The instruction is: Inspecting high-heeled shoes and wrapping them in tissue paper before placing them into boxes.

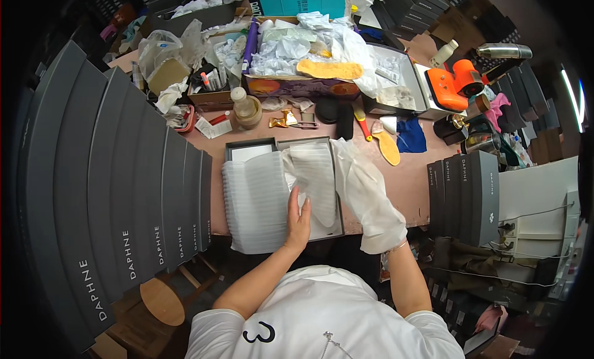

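Observation:
A shallow dark grey box (338,218) lies at the table's near edge, in front of me. Ribbed translucent wrapping (253,201) spreads over its left side. A second wrapped piece (314,173) lies inside on the right; its contents cannot be made out. My left hand (298,222) rests at the gap between the two, fingers stretched and thumb apart, touching the wrapping. A limp white bag or sheet (365,192) hangs over my right hand, beside the box's right edge. Only the right wrist shows below it, so those fingers are hidden.
Stacked dark boxes rise at the left (136,192) and stand at the right (464,192). Behind are a carton of crumpled plastic (291,87), a glass jar (246,111), a yellow insole (388,147), a blue cloth (411,135) and an orange device (447,90).

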The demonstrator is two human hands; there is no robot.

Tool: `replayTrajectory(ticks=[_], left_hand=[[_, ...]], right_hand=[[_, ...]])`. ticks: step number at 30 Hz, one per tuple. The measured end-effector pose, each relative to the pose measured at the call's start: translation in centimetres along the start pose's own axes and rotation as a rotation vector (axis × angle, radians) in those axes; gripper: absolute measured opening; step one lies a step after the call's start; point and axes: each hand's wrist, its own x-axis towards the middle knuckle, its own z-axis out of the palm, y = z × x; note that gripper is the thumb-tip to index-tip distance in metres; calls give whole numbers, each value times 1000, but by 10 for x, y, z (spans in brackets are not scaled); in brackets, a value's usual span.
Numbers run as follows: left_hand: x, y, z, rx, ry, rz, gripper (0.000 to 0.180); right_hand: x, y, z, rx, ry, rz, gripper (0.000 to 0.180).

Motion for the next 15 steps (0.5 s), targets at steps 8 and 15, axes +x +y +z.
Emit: replayTrajectory(ticks=[8,15], left_hand=[[28,48,-13,-576,-258,-317,74],[19,42,-17,-685,-124,-373,64]], right_hand=[[-2,-27,100,-1567,-457,-245,28],[-3,1,112,-1712,-476,-308,29]])
